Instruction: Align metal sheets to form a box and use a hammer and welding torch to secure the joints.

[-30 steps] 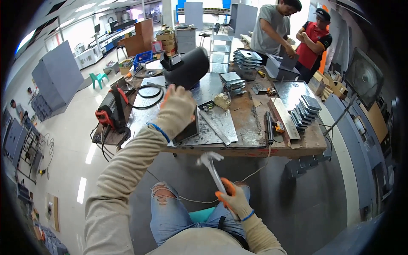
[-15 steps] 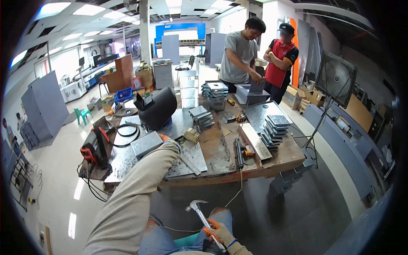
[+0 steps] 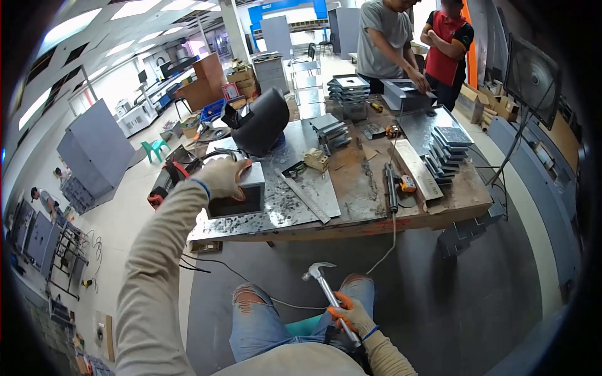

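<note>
My left hand (image 3: 223, 179), in a pale glove with orange fingertips, grips a grey sheet-metal box (image 3: 253, 175) at the left of the workbench. The box's dark front side faces me, and the hand hides its left part. Over my lap, my right hand (image 3: 351, 314), gloved the same way, is closed round the handle of a claw hammer (image 3: 327, 285), its metal head pointing up and away from me. Right of the box lies a flat metal bar (image 3: 302, 197), and beyond that sits a small tan block-shaped piece (image 3: 315, 160).
A black welding helmet (image 3: 261, 124) stands behind the box. Stacked metal parts (image 3: 348, 91) and a long metal channel (image 3: 416, 169) lie on the workbench (image 3: 360, 194). Two people stand at its far side, one handling a grey box (image 3: 407, 95). A fan (image 3: 530, 81) stands right.
My left hand has shifted on the metal box, which is now turned so its dark side shows. The view has tilted down and left. The hammer stays in my right hand.
</note>
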The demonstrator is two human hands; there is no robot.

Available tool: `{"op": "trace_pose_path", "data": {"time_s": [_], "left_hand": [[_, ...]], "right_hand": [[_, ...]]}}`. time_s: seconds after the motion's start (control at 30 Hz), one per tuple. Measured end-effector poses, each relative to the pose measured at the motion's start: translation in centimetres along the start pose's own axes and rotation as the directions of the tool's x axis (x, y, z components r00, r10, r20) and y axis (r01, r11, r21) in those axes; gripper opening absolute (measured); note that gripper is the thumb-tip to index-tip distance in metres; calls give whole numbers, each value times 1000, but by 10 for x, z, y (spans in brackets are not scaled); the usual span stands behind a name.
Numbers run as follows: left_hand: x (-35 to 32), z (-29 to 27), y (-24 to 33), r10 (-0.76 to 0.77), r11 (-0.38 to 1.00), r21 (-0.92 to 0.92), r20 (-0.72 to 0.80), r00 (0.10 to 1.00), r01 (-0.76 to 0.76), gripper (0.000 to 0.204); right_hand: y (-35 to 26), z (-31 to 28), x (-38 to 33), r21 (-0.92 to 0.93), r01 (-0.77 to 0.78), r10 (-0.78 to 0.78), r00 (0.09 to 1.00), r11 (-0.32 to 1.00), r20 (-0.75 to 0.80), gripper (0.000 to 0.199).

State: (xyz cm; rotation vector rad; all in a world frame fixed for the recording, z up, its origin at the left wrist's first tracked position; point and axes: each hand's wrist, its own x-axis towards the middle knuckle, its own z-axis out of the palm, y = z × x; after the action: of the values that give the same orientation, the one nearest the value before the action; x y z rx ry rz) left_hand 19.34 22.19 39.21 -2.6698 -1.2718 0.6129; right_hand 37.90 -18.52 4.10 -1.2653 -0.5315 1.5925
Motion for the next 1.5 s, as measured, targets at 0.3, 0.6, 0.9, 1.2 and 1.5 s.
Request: {"op": "trace_pose_path", "data": {"time_s": [0.3, 0.6, 0.9, 1.2, 1.5], "left_hand": [[-8, 79, -2, -139, 962, -267, -299, 944, 57, 100], [24, 76, 23, -127, 980, -189, -393, 911, 55, 110], [26, 63, 49, -249, 957, -214, -259, 933, 196, 114], [45, 93, 42, -217, 973, -165, -447, 868, 158, 106], [47, 87, 42, -234, 968, -175, -392, 889, 178, 105]], "right_hand": [[3, 9, -13, -128, 31, -35, 999, 991, -30, 74], [-106, 61, -9, 71, 423, -426, 903, 904, 48, 75], [-263, 115, 75, 153, 390, -396, 918, 908, 3, 69], [-278, 114, 147, 128, 253, -265, 961, 959, 84, 68], [-279, 116, 144, 33, 279, -281, 956, 960, 89, 69]]}}
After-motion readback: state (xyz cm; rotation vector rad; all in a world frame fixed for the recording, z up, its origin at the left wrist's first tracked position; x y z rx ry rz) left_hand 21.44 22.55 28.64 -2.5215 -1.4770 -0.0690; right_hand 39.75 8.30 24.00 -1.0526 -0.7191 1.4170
